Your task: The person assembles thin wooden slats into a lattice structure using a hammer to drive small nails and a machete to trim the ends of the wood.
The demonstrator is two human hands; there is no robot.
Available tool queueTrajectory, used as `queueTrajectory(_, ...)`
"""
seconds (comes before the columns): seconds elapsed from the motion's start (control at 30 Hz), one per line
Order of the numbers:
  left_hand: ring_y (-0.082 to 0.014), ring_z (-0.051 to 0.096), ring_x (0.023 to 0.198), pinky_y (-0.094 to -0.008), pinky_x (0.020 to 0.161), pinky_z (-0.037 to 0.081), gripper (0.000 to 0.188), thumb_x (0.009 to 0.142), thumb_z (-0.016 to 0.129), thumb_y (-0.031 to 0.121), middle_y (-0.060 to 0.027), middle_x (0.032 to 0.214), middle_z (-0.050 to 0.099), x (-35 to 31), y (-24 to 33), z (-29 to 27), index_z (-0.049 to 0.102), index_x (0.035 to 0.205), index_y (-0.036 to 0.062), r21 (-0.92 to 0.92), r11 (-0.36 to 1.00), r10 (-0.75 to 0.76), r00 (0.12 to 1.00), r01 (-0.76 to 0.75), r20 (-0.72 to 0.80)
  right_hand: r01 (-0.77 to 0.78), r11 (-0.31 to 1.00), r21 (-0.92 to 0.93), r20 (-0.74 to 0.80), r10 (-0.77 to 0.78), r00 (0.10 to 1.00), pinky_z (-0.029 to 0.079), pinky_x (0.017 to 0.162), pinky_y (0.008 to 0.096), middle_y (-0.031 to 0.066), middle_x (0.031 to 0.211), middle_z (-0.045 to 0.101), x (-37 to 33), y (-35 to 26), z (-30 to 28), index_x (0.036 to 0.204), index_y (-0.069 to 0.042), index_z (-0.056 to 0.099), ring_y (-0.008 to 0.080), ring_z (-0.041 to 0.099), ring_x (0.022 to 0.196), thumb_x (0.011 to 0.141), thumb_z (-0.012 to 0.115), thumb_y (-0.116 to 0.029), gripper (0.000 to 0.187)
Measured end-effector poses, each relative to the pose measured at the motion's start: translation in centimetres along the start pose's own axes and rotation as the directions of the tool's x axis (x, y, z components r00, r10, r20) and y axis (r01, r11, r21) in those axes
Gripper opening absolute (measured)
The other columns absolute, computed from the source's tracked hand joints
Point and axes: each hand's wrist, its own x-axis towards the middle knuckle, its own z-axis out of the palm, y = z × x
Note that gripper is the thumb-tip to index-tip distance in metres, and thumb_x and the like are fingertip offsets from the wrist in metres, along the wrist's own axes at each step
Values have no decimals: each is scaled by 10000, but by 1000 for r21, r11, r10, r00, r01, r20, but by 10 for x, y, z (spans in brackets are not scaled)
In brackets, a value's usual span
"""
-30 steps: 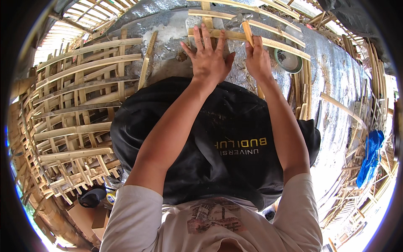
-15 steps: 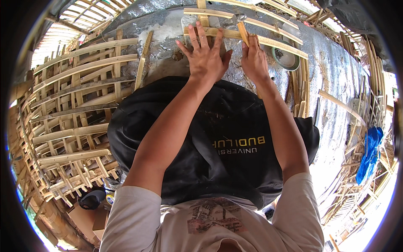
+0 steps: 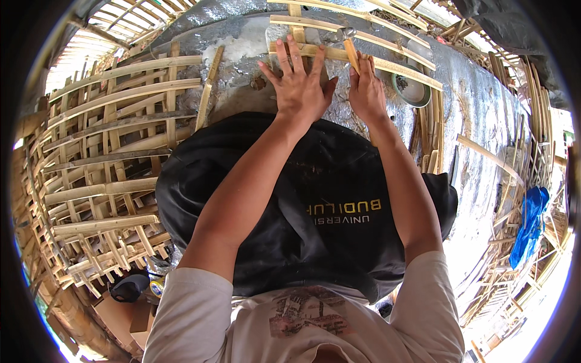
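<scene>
My left hand [image 3: 301, 91] lies with its fingers spread across the nearest bamboo slat [image 3: 399, 68] of a small frame. That slat crosses an upright bamboo strip [image 3: 295, 12], and more slats run parallel behind it. My right hand [image 3: 367, 94] is closed round the wooden handle of a hammer [image 3: 351, 53]. The hammer's metal head is up, over the second slat [image 3: 378, 41] in the picture, just right of my left fingers. Whether the head touches the bamboo I cannot tell. Part of the near slat is hidden under my fingers.
Stacked bamboo lattice panels [image 3: 109, 124] stand on the left. A round green-rimmed bowl [image 3: 417, 91] sits right of my right hand. Black cloth [image 3: 272, 181] covers my lap. A loose slat [image 3: 490, 157] and a blue plastic piece [image 3: 530, 224] lie to the right. A short bamboo strip [image 3: 209, 88] lies left of my hands.
The hammer and both hands have hardly moved; the hammer head sits slightly lower in the picture. The whole view has shifted a little.
</scene>
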Motion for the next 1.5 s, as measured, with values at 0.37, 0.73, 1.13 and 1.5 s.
queueTrajectory(0.37, -515, -40, 1479, -836, 1012, 59, 753, 932, 525, 559, -315, 1601, 26, -1, -2, -4, 268, 1562, 237, 40, 999, -23, 999, 22, 42, -24, 1000, 5, -12, 24, 1000, 392, 1067, 543, 274, 1326, 554, 1, -5, 0, 1360, 41, 430, 484, 367, 1374, 1030, 445, -173, 393)
queueTrajectory(0.73, -508, -27, 1484, -819, 1037, 89, 705, 944, 494, 501, -304, 1604, 29, 0, -2, -6, 264, 1552, 229, 57, 998, -24, 996, 19, 88, 73, 981, 181, 12, -77, 997, 450, 596, 569, 275, 738, 613, -9, -59, -30, 1172, -38, 484, 508, 605, 709, 1005, 513, -158, 208)
queueTrajectory(1.13, -506, 8, 1484, -826, 1026, 111, 678, 928, 509, 481, -304, 1600, 58, -2, -3, -2, 318, 1527, 227, -16, 1000, -10, 1000, 10, 9, -100, 964, 245, 69, 85, 994, 474, 544, 445, 265, 722, 619, -3, -74, -42, 1129, -33, 507, 372, 680, 703, 1021, 499, -172, 176)
queueTrajectory(1.5, -456, -50, 1499, -825, 1030, 71, 709, 933, 486, 578, -284, 1615, -15, 0, 0, 1, 316, 1541, 257, 7, 999, -35, 998, 35, 57, 84, 989, 119, 40, -89, 995, 464, 456, 446, 199, 618, 591, -14, -75, -38, 1111, 7, 488, 353, 646, 532, 1006, 535, -145, 191)
